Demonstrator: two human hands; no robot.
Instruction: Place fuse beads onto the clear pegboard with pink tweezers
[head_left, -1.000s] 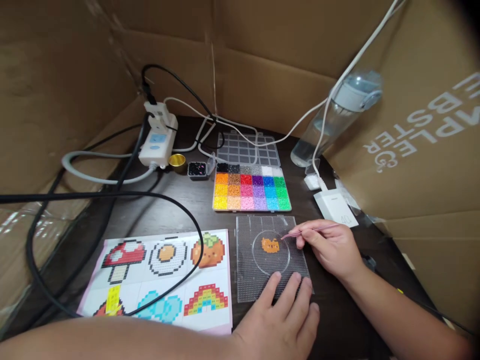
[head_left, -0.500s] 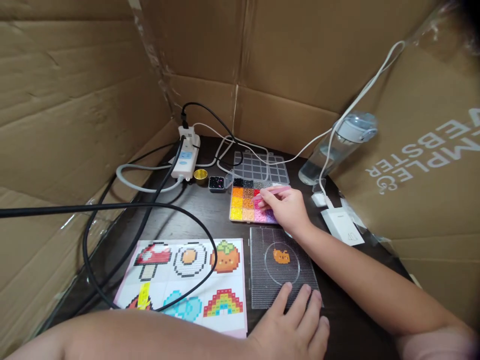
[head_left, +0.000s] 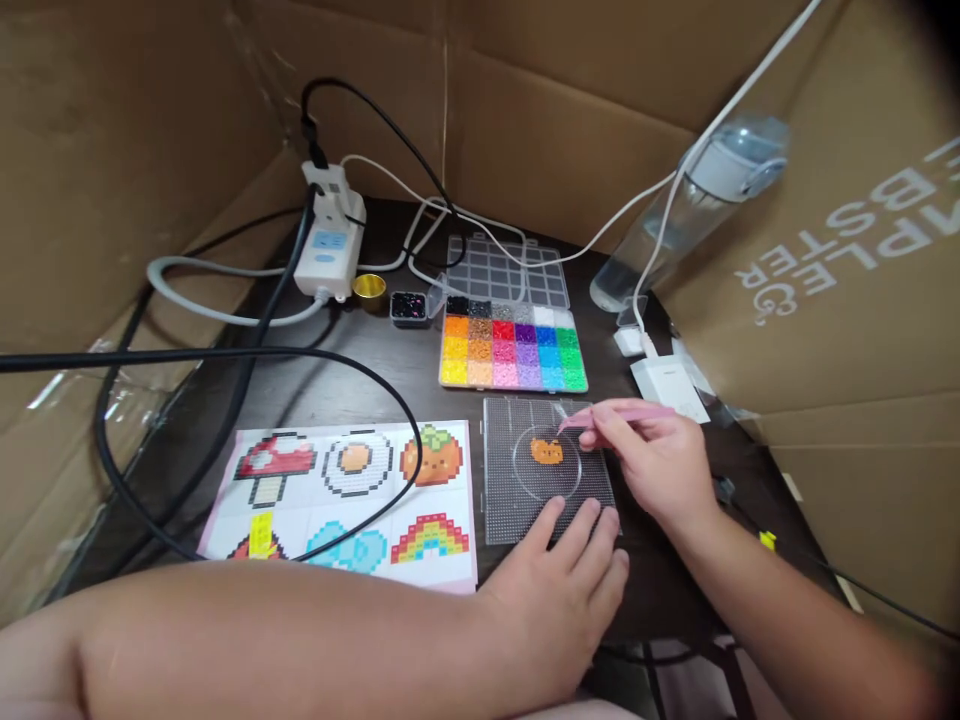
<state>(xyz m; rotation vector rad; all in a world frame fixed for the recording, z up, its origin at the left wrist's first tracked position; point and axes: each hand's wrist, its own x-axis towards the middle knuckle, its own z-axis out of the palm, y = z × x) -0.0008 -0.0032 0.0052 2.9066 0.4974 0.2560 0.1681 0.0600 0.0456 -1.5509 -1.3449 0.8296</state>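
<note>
My right hand (head_left: pixel 660 465) pinches pink tweezers (head_left: pixel 626 414), whose tips point down at the upper right of an orange bead figure (head_left: pixel 547 451). Whether a bead sits in the tips is too small to tell. The figure lies on a clear pegboard (head_left: pixel 504 500) inside a pale ring outline. My left hand (head_left: pixel 559 590) rests with spread fingers on the board's near edge, holding nothing. Beyond the board stands an open bead box (head_left: pixel 514 345) with many colours in its compartments. To the left lies a pattern sheet (head_left: pixel 315 510) with a mushroom, an egg, a persimmon and a rainbow.
A power strip (head_left: pixel 330 240) stands at the back left, and a black cable (head_left: pixel 360 365) loops over the pattern sheet. A gold cup (head_left: pixel 369 291) and a small box of black beads (head_left: pixel 409 308) sit nearby. At right are a water bottle (head_left: pixel 675 225) and a white charger (head_left: pixel 667 388).
My right hand has drawn back from the bead box to the pegboard with the tweezers. My left hand stays on the board's near edge. The camera view has tilted downward.
</note>
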